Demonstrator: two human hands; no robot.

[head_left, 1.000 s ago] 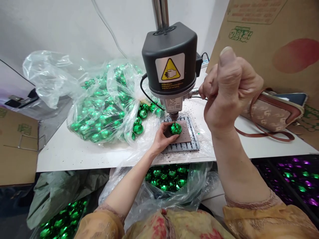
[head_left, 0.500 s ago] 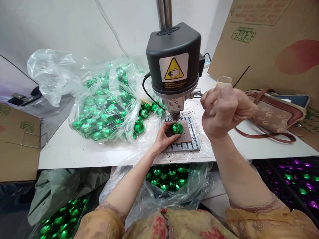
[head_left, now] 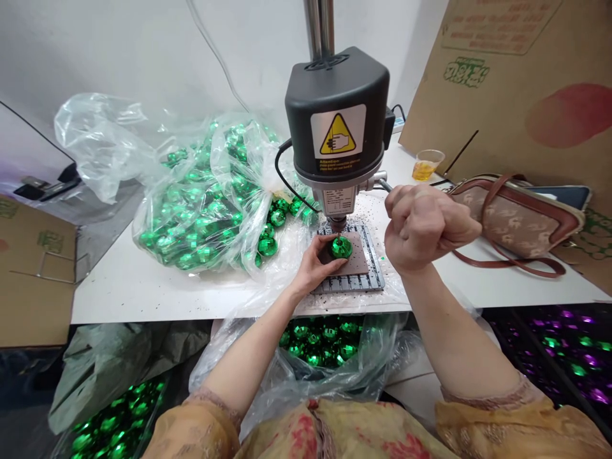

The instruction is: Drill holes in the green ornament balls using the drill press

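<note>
Between the thumb and fingers of my left hand (head_left: 318,262) is a shiny green faceted ball (head_left: 342,247). It rests on a small brown board (head_left: 357,261) over the slotted metal base plate (head_left: 375,280). Directly above stands a black drill press (head_left: 337,121) with a yellow warning label; its bit comes down to the top of the ball. My right hand (head_left: 425,226) is wrapped in a fist round the drill press's lever (head_left: 384,184), most of which the fingers hide.
A clear plastic bag (head_left: 191,210) of green balls lies at the left, with loose balls (head_left: 267,245) by its mouth. Below the table edge hangs another bag of green balls (head_left: 320,341). A cup (head_left: 427,164), a handbag (head_left: 521,210) and a cardboard box (head_left: 507,108) stand at the right.
My right hand has come down and slightly left with the lever, baring the cup behind it. My left hand and the ball stay in place under the drill.
</note>
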